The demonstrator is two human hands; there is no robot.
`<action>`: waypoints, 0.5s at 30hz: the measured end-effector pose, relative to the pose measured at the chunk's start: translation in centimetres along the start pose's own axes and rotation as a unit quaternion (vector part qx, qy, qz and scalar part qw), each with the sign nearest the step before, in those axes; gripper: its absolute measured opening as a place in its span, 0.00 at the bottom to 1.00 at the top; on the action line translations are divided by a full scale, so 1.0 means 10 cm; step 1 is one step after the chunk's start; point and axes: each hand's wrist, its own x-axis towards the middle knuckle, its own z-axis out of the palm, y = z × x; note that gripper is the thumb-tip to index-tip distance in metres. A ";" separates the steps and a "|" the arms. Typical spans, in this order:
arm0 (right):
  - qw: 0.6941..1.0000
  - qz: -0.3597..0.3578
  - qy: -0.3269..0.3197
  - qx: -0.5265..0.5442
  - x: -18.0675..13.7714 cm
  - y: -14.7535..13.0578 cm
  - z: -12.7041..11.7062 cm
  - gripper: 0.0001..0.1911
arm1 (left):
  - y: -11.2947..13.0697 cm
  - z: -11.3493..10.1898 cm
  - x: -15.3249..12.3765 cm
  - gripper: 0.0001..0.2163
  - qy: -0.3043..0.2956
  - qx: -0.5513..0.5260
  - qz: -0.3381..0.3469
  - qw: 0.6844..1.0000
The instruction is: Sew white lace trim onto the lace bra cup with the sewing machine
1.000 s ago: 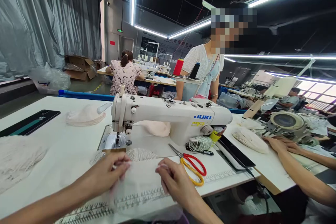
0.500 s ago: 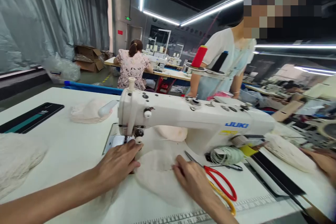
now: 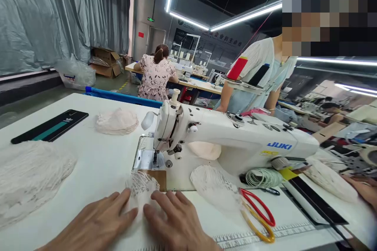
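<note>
Both hands, left hand [image 3: 97, 223] and right hand [image 3: 176, 223], flat, fingers spread, pinning lace piece [image 3: 141, 188] just short of sewing machine [image 3: 229, 137] needle.

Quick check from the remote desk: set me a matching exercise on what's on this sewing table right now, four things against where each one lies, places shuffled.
Things:
1. lace piece
2. scissors
3. black phone
4. cord coil

Places:
A. far left of the table, flat, away from the hands
B. under the fingertips of the left hand and right hand, just in front of the needle plate
C. at the base of the sewing machine, below the JUKI label
D. right of the hands, red and yellow handles toward the table edge

Pairs: 1-B, 2-D, 3-A, 4-C
</note>
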 end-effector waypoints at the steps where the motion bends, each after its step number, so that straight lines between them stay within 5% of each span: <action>1: 1.000 0.002 -0.003 0.012 0.02 0.02 0.05 0.21 | 0.09 -0.11 0.13 0.15 -0.012 0.003 -0.002 1.000; 3: 0.999 0.018 -0.015 0.041 0.01 0.09 0.08 0.19 | 0.20 -0.28 0.37 0.12 -0.020 0.001 -0.007 1.000; 7: 0.995 0.031 -0.016 0.092 -0.06 0.18 0.06 0.15 | 0.19 -0.32 0.72 0.19 0.082 -0.011 0.073 0.994; 15: 0.988 0.011 -0.052 0.143 -0.07 0.20 0.05 0.10 | 0.00 -0.15 0.96 0.11 0.003 -0.162 -0.005 0.987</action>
